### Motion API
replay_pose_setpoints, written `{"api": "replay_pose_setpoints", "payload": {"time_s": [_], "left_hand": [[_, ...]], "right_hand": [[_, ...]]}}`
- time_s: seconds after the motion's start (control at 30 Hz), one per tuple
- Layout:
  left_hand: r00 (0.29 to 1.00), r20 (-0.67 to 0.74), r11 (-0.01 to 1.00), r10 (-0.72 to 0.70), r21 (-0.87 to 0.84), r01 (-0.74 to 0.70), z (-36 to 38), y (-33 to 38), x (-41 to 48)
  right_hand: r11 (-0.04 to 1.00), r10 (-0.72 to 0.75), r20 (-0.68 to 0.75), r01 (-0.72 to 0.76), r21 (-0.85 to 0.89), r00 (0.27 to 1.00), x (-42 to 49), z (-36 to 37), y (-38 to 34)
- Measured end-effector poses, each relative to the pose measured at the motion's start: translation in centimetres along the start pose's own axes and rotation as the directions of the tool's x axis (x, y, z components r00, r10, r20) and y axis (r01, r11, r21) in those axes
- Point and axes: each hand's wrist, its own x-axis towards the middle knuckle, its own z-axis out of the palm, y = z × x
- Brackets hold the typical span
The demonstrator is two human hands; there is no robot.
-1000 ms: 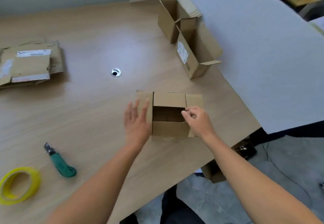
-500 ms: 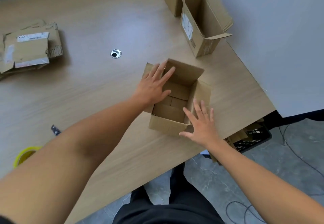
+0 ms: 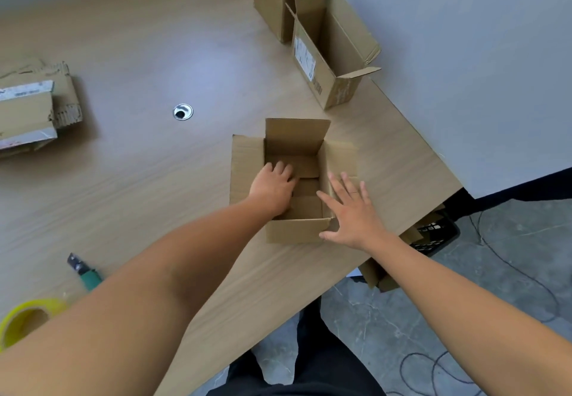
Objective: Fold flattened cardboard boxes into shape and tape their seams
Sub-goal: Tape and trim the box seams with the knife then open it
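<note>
A small brown cardboard box [image 3: 297,231] stands open-topped near the table's right front edge, its four top flaps spread outward. My left hand [image 3: 274,186] reaches down inside it, fingers pressing on the folded bottom flaps. My right hand [image 3: 351,210] lies flat with spread fingers against the box's right flap and side. A yellow roll of tape [image 3: 26,318] lies at the front left, partly hidden by my left arm. Beside it lies a green box cutter [image 3: 85,273].
Two taller open boxes [image 3: 328,55] stand at the back right against a grey partition [image 3: 464,55]. Flattened cardboard [image 3: 31,107] is stacked at the left. A metal cable grommet [image 3: 182,112] sits mid-table. Below the table's right edge is a dark crate [image 3: 433,234].
My left hand has gone from the box's far left flap down into the box. The box has turned square to me. My right hand has stayed on its right side.
</note>
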Motion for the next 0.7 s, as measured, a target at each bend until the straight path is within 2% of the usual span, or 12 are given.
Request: {"api": "replay_pose_setpoints", "payload": {"time_s": [0.1,0.3,0.4,0.5,0.57,0.6,0.67,0.7], "left_hand": [[0.995,0.096,0.995,-0.033,0.097,0.024,0.0,0.2,1.2],[0.997,0.078,0.987,-0.030,0.161,0.017,0.4,-0.1,1.4],[1.000,-0.012,0.999,-0.020,0.045,0.021,-0.5,-0.2,0.0],[0.975,-0.167,0.974,-0.148,-0.198,0.114,-0.6,-0.3,-2.2],[0.929,-0.222,0.893,-0.296,-0.410,0.186,0.3,-0.6,-3.8],[0.899,-0.213,0.822,-0.383,-0.523,0.226,0.9,-0.6,-4.4],[0.842,-0.095,0.603,-0.531,-0.740,0.297,1.8,-0.5,-5.4],[0.828,-0.020,0.478,-0.560,-0.825,0.303,2.2,-0.1,-5.6]], "right_hand": [[0.999,-0.026,-0.013,0.026,0.039,1.000,0.2,0.1,0.5],[0.993,-0.056,-0.035,0.060,0.105,0.998,0.3,0.4,1.1],[0.995,-0.067,-0.018,0.068,0.074,0.998,0.3,-0.2,1.0],[0.996,-0.074,0.001,0.073,0.047,0.997,0.3,-1.0,1.2],[0.997,-0.072,0.014,0.072,0.035,0.997,0.4,-1.3,1.2],[0.997,-0.068,0.020,0.067,0.034,0.997,0.3,-1.4,1.3],[0.997,-0.057,0.021,0.056,0.052,0.998,0.2,-1.5,1.7],[0.997,-0.055,0.016,0.054,0.060,0.998,0.1,-1.5,2.0]]}}
